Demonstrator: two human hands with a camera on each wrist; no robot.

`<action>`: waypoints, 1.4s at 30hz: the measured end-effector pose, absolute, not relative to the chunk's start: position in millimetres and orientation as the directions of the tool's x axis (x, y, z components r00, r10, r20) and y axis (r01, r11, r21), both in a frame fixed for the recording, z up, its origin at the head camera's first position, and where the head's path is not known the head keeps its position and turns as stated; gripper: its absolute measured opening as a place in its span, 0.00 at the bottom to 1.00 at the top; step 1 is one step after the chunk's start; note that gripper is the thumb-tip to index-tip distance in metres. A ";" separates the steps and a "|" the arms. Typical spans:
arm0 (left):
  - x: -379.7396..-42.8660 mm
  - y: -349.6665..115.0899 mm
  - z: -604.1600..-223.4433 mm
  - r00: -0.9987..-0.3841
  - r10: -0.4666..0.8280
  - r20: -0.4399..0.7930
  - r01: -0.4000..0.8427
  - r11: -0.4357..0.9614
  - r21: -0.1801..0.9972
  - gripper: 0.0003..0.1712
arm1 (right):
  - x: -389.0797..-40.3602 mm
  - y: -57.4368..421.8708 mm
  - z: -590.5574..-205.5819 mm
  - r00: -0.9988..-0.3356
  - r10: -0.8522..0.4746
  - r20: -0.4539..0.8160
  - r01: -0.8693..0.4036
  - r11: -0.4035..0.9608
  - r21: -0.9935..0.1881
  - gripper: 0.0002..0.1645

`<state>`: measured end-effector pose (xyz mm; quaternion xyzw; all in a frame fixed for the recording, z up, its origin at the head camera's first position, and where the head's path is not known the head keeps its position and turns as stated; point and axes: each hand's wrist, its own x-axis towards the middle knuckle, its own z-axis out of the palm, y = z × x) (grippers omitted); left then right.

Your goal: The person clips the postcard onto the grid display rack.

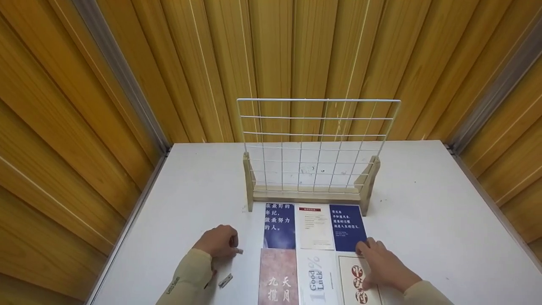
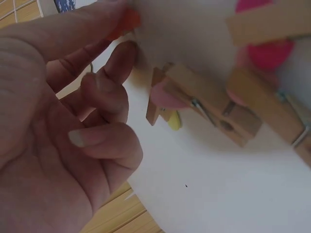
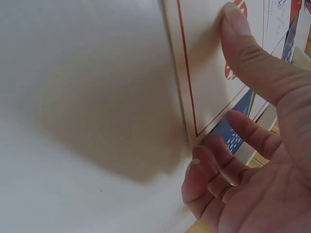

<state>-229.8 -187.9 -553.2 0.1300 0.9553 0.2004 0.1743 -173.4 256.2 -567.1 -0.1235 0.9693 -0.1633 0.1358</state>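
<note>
My left hand [image 1: 219,241] is low over the table, left of the cards. Thumb and index finger pinch a small clothespin with an orange decoration [image 2: 127,24], mostly hidden by the fingers. Beside that hand lie wooden clothespins [image 2: 211,102] with pink and yellow decorations. My right hand [image 1: 383,260] is at the cream card with red characters [image 1: 360,279]. Its thumb rests on the card's face, while the loosely bent fingers touch or lie close to the far edge. The card lies flat, just below a dark blue card [image 1: 348,226].
A white wire grid [image 1: 317,134] stands upright in a wooden base [image 1: 307,196] behind the cards. Several more cards lie in two rows, including a reddish one [image 1: 278,271] and a white "Good Luck" one [image 1: 311,292]. Wood-look panels [image 1: 313,51] wall the white table [image 1: 199,178].
</note>
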 end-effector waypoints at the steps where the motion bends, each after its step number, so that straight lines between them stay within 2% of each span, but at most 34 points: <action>1: -230.1 -187.9 -553.3 -0.906 0.322 -0.275 0.185 0.885 0.428 0.10 | -174.0 256.0 -566.9 -0.933 -0.286 -0.221 -0.198 0.916 -0.350 0.47; 13: -231.6 -187.9 -554.1 -0.914 0.325 -0.245 0.195 0.878 0.438 0.12 | -173.3 257.8 -569.2 -0.939 -0.286 -0.193 -0.225 0.932 -0.285 0.49; 18: -230.3 -188.3 -551.7 -0.918 0.337 -0.211 0.209 0.861 0.464 0.11 | -171.4 259.1 -567.7 -0.937 -0.281 -0.207 -0.194 0.913 -0.360 0.47; 25: -229.2 -183.6 -548.3 -0.925 0.314 -0.213 0.173 0.850 0.498 0.10 | -170.3 262.4 -561.2 -0.936 -0.258 -0.238 -0.123 0.875 -0.467 0.37; 35: -231.2 -179.7 -546.2 -0.928 0.313 -0.201 0.155 0.817 0.556 0.04 | -175.2 270.7 -559.2 -0.927 -0.248 -0.281 -0.082 0.866 -0.494 0.27; 42: -231.6 -181.1 -547.3 -0.925 0.333 -0.185 0.170 0.796 0.581 0.06 | -176.7 269.3 -554.2 -0.928 -0.260 -0.267 -0.116 0.883 -0.456 0.22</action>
